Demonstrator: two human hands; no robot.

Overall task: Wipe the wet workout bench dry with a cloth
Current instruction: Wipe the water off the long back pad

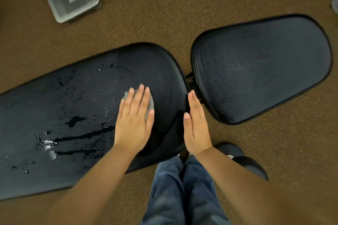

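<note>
Workout bench [73,97]: its long back pad lies across the left and centre of your view, on brown speckled flooring [146,14]. The pad's left half is wet, with scattered beads, two dark streaks and a glinting puddle [45,143] near the front edge. The stretch to the right of your hand looks matt and largely dry.

Your left hand [133,122] lies flat, fingers straight and together, pressing the grey cloth [151,102] onto the pad. Only the cloth's edges show past the fingertips and thumb. Your right hand [196,126] is open and holds nothing, fingers straight, at the pad's rounded end beside the gap. Whether it touches the pad cannot be told. The separate seat pad [261,67] sits at right, with a faint sheen and no clear pooling.

Assessment: the cloth appears small, soft and light. Under a flat palm it will likely slide freely on wet vinyl, and it may bunch or slip out. Keep it spread beneath the whole palm, with the thumb pinning one edge. The bench looks heavy and stiff and should not shift under wiping pressure. Progress is judged under halfway.
</note>
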